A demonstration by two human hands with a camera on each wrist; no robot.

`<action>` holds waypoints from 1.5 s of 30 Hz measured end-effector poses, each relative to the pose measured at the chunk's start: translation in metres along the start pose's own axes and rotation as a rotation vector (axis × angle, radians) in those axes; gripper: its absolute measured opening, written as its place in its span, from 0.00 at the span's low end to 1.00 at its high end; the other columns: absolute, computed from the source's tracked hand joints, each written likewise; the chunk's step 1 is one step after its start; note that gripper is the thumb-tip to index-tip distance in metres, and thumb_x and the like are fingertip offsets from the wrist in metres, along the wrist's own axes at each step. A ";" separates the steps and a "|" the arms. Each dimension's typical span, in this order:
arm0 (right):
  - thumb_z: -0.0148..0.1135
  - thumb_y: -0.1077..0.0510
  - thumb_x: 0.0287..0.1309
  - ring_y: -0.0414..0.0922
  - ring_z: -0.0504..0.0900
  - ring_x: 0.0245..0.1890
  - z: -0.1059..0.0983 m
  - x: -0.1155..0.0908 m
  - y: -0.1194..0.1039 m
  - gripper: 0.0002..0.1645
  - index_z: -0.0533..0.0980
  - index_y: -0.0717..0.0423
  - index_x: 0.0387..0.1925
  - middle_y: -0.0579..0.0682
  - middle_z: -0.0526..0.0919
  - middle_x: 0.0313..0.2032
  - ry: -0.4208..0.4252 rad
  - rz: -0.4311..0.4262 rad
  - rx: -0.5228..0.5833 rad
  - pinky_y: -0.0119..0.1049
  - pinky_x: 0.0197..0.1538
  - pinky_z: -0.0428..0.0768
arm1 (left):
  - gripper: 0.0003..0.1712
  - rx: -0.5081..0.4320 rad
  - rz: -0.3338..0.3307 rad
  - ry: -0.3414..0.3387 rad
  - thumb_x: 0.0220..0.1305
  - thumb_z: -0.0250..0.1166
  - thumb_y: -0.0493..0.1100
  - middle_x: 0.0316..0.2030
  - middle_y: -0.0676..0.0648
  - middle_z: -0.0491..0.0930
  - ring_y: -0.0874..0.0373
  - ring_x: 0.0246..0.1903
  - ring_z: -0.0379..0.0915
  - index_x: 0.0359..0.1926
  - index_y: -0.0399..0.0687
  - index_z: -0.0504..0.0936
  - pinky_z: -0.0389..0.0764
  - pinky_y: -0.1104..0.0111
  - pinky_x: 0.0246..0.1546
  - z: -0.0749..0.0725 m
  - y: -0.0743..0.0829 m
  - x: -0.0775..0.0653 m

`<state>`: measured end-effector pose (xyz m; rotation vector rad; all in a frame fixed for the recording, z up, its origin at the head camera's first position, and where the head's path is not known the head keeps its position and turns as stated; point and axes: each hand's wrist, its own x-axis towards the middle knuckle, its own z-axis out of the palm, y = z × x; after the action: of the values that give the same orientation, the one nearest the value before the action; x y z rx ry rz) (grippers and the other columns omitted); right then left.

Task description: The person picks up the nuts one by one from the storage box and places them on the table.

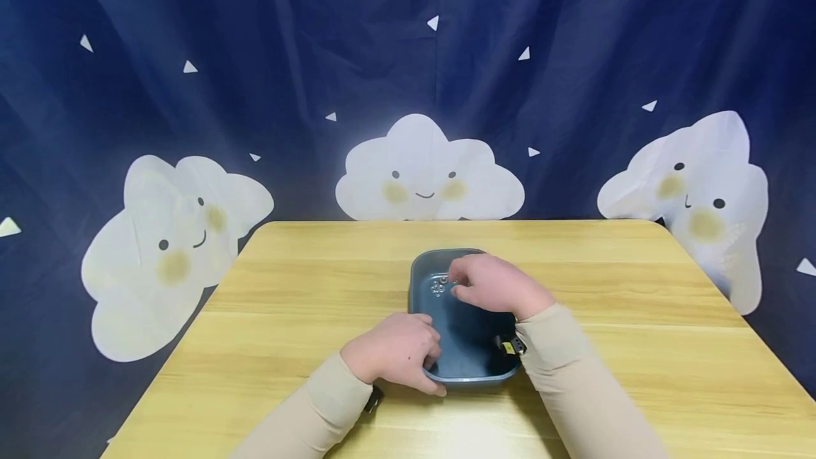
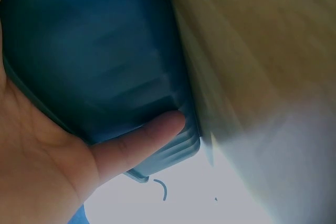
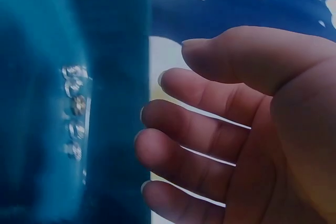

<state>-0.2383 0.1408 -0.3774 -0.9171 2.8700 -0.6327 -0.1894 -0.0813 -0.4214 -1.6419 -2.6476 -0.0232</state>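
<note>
A dark blue-green plastic tub (image 1: 468, 346) with rounded corners sits on the table. Small shiny silvery pieces (image 1: 438, 285) lie clustered on its floor near the far left; in the right wrist view the shiny pieces (image 3: 76, 111) are blurred, so their kind is unclear. My left hand (image 1: 401, 351) grips the near left corner of the tub, fingers over the rim and thumb (image 2: 144, 142) against the outer wall. Over the far part of the tub hovers my right hand (image 1: 497, 285), its fingers loosely bent and apart from the thumb, with nothing seen between them.
The tub stands on a light wood-grain table (image 1: 306, 282). Behind the far edge hangs a dark blue curtain (image 1: 382, 41) printed with white clouds and small triangles. Small black devices (image 1: 510, 346) are worn at both wrists.
</note>
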 end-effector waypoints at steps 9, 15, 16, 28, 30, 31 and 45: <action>0.65 0.55 0.63 0.42 0.77 0.36 0.017 0.021 -0.005 0.16 0.81 0.54 0.51 0.45 0.84 0.42 -0.133 0.097 -0.089 0.43 0.47 0.78 | 0.29 -0.007 0.015 0.010 0.50 0.70 0.72 0.17 0.68 0.62 0.68 0.27 0.59 0.11 0.64 0.68 0.60 0.78 0.26 0.002 0.001 0.001; 0.64 0.55 0.62 0.45 0.79 0.40 0.026 0.027 -0.003 0.20 0.80 0.53 0.55 0.47 0.83 0.44 -0.157 0.101 -0.171 0.45 0.48 0.78 | 0.29 0.006 0.018 0.018 0.49 0.71 0.72 0.17 0.69 0.62 0.68 0.28 0.59 0.11 0.64 0.68 0.60 0.78 0.26 0.001 0.001 0.001; 0.64 0.55 0.61 0.45 0.80 0.41 0.027 0.027 -0.003 0.20 0.80 0.53 0.55 0.48 0.83 0.44 -0.158 0.096 -0.184 0.45 0.49 0.79 | 0.29 0.009 0.016 0.019 0.49 0.71 0.73 0.17 0.69 0.62 0.68 0.28 0.59 0.11 0.64 0.68 0.60 0.78 0.26 0.001 0.001 0.001; 0.65 0.57 0.59 0.43 0.80 0.40 0.039 0.031 -0.001 0.16 0.82 0.49 0.50 0.44 0.83 0.42 -0.162 0.076 -0.224 0.43 0.48 0.79 | 0.29 0.022 0.004 0.017 0.48 0.70 0.73 0.17 0.69 0.63 0.67 0.29 0.61 0.11 0.64 0.69 0.61 0.78 0.26 0.003 0.000 0.001; 0.65 0.57 0.59 0.43 0.80 0.40 0.040 0.031 -0.001 0.16 0.81 0.49 0.50 0.45 0.83 0.42 -0.161 0.076 -0.222 0.43 0.48 0.79 | 0.29 0.020 0.003 0.018 0.48 0.70 0.73 0.17 0.69 0.63 0.67 0.29 0.61 0.11 0.65 0.69 0.61 0.78 0.26 0.002 0.000 0.001; 0.65 0.57 0.59 0.43 0.80 0.40 0.040 0.031 -0.001 0.16 0.81 0.50 0.50 0.45 0.83 0.42 -0.162 0.077 -0.222 0.43 0.48 0.79 | 0.29 0.017 0.002 0.018 0.48 0.71 0.73 0.17 0.69 0.63 0.67 0.29 0.61 0.11 0.65 0.69 0.61 0.78 0.26 0.002 0.000 0.001; 0.65 0.61 0.57 0.41 0.74 0.27 0.042 0.031 0.000 0.07 0.77 0.44 0.32 0.40 0.76 0.26 -0.198 0.054 -0.186 0.37 0.36 0.75 | 0.29 0.012 -0.004 0.018 0.48 0.71 0.72 0.18 0.69 0.62 0.67 0.29 0.61 0.10 0.65 0.68 0.61 0.78 0.25 0.001 0.001 0.000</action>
<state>-0.2568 0.1080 -0.4136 -0.8657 2.7974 -0.2570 -0.1888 -0.0813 -0.4221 -1.6248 -2.6326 -0.0228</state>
